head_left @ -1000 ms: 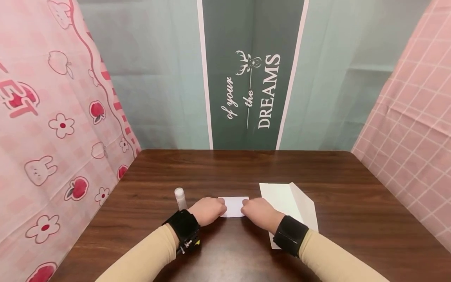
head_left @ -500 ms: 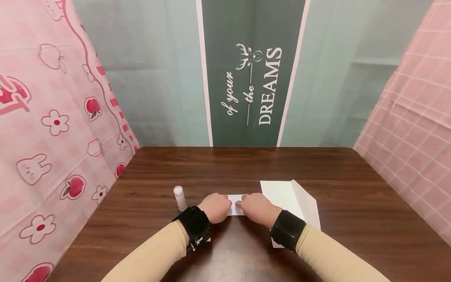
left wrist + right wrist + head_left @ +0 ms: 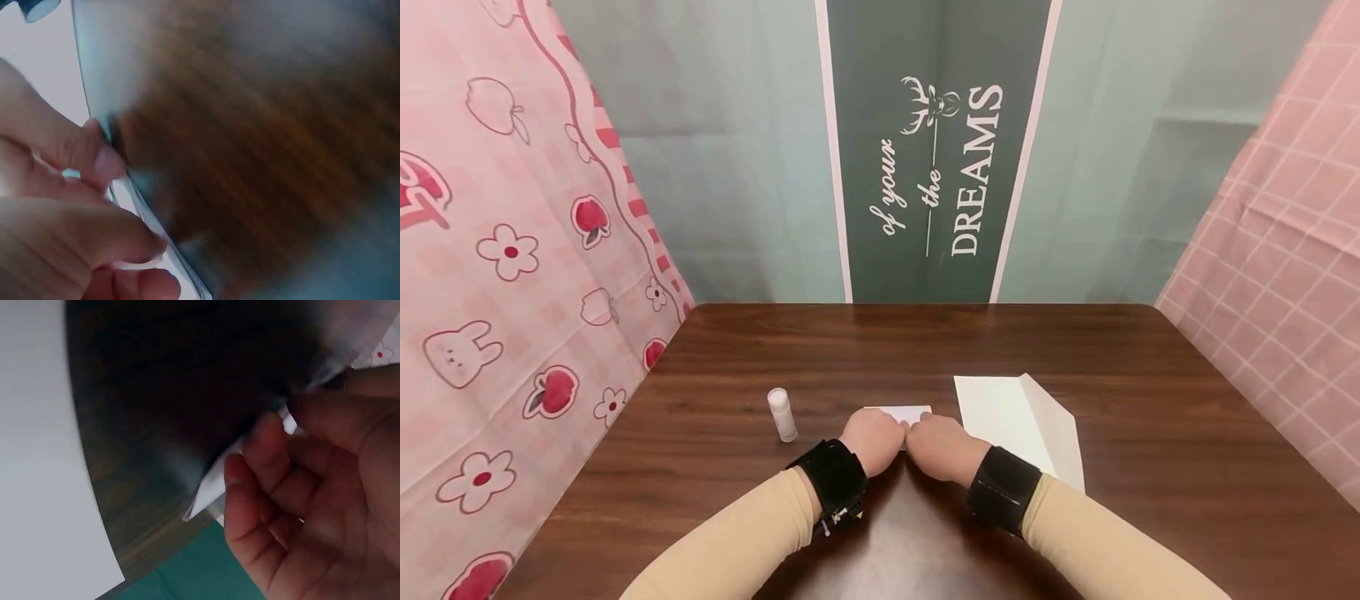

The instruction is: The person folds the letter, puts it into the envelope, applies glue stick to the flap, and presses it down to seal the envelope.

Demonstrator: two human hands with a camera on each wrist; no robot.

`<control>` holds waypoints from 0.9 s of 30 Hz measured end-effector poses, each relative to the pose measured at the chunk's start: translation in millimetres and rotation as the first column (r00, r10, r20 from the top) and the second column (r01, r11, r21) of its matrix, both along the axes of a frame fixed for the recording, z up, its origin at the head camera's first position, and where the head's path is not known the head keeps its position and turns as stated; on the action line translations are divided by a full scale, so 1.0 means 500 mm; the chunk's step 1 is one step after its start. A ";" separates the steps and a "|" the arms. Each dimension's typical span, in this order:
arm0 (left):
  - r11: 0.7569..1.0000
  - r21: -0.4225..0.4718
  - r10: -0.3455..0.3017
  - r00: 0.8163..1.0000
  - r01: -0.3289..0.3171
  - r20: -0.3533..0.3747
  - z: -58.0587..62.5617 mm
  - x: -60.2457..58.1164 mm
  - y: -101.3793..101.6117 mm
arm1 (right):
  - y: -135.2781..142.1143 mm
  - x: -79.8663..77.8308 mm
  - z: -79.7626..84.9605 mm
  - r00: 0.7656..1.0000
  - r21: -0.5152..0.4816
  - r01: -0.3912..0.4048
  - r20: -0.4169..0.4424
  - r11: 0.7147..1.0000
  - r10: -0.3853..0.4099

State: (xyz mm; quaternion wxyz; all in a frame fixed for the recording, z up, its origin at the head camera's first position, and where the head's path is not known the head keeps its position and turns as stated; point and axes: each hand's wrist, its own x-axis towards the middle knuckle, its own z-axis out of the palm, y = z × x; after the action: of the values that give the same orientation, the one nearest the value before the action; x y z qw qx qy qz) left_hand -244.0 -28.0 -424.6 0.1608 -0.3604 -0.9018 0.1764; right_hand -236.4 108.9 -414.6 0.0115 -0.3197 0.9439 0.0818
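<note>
A small folded white paper (image 3: 907,412) lies between my hands near the middle of the table. My left hand (image 3: 874,442) pinches its near edge, thumb close to the other hand's thumb. Right beside it, my right hand (image 3: 944,448) also grips the paper. The left wrist view shows the layered edge of the folded paper (image 3: 186,280) under the left hand (image 3: 69,240). In the right wrist view a corner of the paper (image 3: 211,487) sticks out past the curled fingers of the right hand (image 3: 319,494). The hands cover much of the sheet.
A white glue stick (image 3: 782,415) stands on the brown wooden table (image 3: 737,350), left of the hands. A larger creased white sheet (image 3: 1007,417) lies to the right, partly under the right forearm. Patterned pink curtains flank the table, with a green one behind.
Both hands have slid inward along the folded paper, the left one moving farther right, until they nearly meet. The glue stick now shows fully. The head view has tilted slightly.
</note>
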 end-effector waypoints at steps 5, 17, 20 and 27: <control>0.999 0.000 0.035 0.999 -0.035 -0.034 0.004 0.001 0.008 | -0.003 -0.012 0.002 0.988 0.005 0.090 0.122 0.996 -0.090; 0.990 0.054 0.132 0.991 -0.133 0.018 0.018 0.001 0.027 | -0.004 -0.030 -0.002 0.975 -0.024 0.077 0.210 0.997 -0.070; 0.990 0.058 0.133 0.991 -0.132 -0.007 0.015 0.001 0.030 | -0.003 -0.036 -0.003 0.968 -0.031 0.093 0.238 0.995 -0.083; 0.992 0.040 0.120 0.992 -0.119 -0.040 0.006 -0.002 0.028 | 0.000 -0.050 -0.002 0.956 -0.067 0.081 0.288 0.994 -0.058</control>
State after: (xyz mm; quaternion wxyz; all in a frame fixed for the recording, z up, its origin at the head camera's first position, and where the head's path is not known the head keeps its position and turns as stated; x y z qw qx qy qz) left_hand -245.0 -14.1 -421.8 0.1757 -0.2989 -0.9213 0.1763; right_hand -261.2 109.0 -415.4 0.1380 -0.2951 0.9454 -0.0027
